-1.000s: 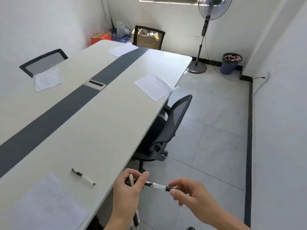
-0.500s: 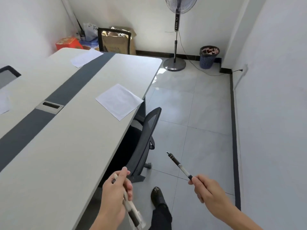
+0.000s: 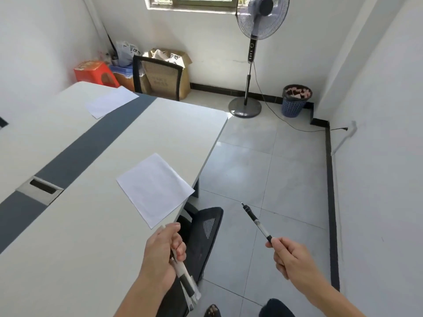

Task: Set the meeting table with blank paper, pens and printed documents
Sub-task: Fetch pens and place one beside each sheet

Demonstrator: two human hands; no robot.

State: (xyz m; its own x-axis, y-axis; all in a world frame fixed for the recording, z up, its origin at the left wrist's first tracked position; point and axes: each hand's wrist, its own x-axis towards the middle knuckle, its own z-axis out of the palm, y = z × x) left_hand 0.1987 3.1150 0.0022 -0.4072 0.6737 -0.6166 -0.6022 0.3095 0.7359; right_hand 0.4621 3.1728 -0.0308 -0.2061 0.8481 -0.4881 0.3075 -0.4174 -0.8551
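— What are we holding?

— Our left hand [image 3: 163,250] is curled round a bundle of pens [image 3: 184,275], whose ends stick out below the fist, right at the edge of the white meeting table [image 3: 91,236]. Our right hand [image 3: 290,257] pinches a single pen [image 3: 257,223] by one end. Its other end points up and away over the tiled floor, clear of the table.

— And where do we see the paper?

— One blank sheet [image 3: 155,188] lies flat at the table's right edge, just ahead of our left hand. A second sheet [image 3: 109,100] lies at the far end, beside the dark stripe [image 3: 96,143] that runs down the middle.

— What else do we see?

— A black mesh office chair [image 3: 206,234] sits against the table edge between our hands. Another chair [image 3: 158,76] stands at the far end, and a pedestal fan [image 3: 251,53] and a blue waste basket [image 3: 295,100] stand near the back wall.
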